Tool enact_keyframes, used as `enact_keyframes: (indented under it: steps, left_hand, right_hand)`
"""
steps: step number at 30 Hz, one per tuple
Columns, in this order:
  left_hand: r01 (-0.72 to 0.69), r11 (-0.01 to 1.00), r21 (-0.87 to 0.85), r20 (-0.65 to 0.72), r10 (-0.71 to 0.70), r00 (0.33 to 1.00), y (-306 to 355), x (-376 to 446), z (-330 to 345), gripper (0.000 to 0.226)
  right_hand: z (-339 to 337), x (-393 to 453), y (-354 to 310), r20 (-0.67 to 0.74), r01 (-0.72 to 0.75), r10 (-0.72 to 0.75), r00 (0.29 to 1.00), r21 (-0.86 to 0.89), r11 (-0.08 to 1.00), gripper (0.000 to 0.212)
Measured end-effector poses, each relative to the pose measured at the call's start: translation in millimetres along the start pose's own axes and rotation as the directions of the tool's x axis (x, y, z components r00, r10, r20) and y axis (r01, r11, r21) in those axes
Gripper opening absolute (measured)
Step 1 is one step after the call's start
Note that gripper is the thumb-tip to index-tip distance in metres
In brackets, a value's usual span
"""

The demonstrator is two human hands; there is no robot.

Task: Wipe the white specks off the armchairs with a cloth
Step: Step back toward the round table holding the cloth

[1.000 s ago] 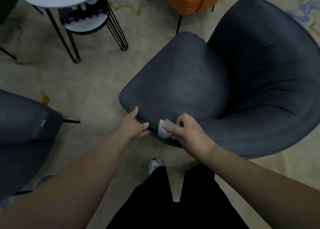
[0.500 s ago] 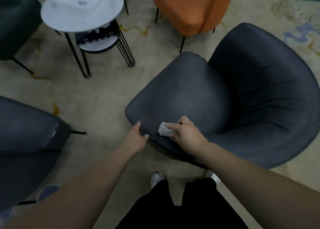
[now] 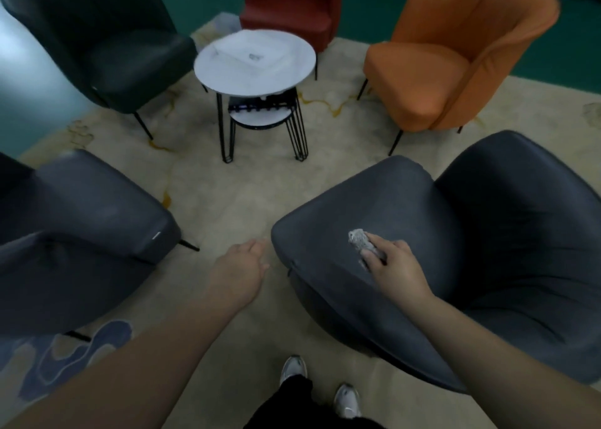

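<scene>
A dark grey armchair [image 3: 455, 220] stands at the right, its seat facing me. My right hand [image 3: 395, 266] pinches a small crumpled whitish cloth [image 3: 359, 240] and holds it on the near left part of the seat cushion. My left hand [image 3: 244, 264] hangs in the air just left of the seat's front edge, fingers loosely curled, touching nothing. A second dark grey armchair [image 3: 81, 233] stands at the left. No white specks are plain to see on either seat.
A round white side table [image 3: 255, 59] on black wire legs stands in the middle of the beige rug [image 3: 227, 201]. An orange armchair [image 3: 455, 58], a red chair [image 3: 289, 2] and a dark green armchair [image 3: 97, 35] ring it. My shoes [image 3: 325, 383] are below.
My left hand has let go of the seat's front edge and drawn back to the left. My right hand with the cloth moved up onto the seat cushion. The view tilted up.
</scene>
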State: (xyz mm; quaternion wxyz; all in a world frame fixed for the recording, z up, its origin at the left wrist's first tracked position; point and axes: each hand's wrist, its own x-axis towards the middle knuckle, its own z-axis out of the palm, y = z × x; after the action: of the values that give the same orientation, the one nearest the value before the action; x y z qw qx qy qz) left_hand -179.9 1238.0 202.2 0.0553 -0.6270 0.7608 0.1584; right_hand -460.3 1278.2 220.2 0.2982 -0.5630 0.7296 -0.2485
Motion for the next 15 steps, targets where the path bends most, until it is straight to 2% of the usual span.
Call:
enact_keyframes:
  steps: [5, 10, 15]
  left_hand:
    - [0.036, 0.989, 0.142, -0.055, -0.028, 0.998, -4.4, -21.1, -18.2, 0.056]
    - [0.073, 0.982, 0.172, -0.064, -0.062, 0.996, -23.3, -42.1, -34.3, 0.056]
    - [0.063, 0.979, 0.196, -0.095, -0.045, 0.994, -74.3, -43.7, -61.3, 0.055]
  right_hand:
    - [-9.5, -3.5, -25.0, 0.030, 0.120, -0.120, 0.992, -0.016, 0.993, 0.039]
    - [-1.6, -1.7, -50.3, 0.062, 0.166, -0.163, 0.985, -0.042, 0.985, 0.044]
    - [35.9, 21.3, -101.8, 0.082, 0.198, -0.193, 0.978, -0.061, 0.978, 0.049]
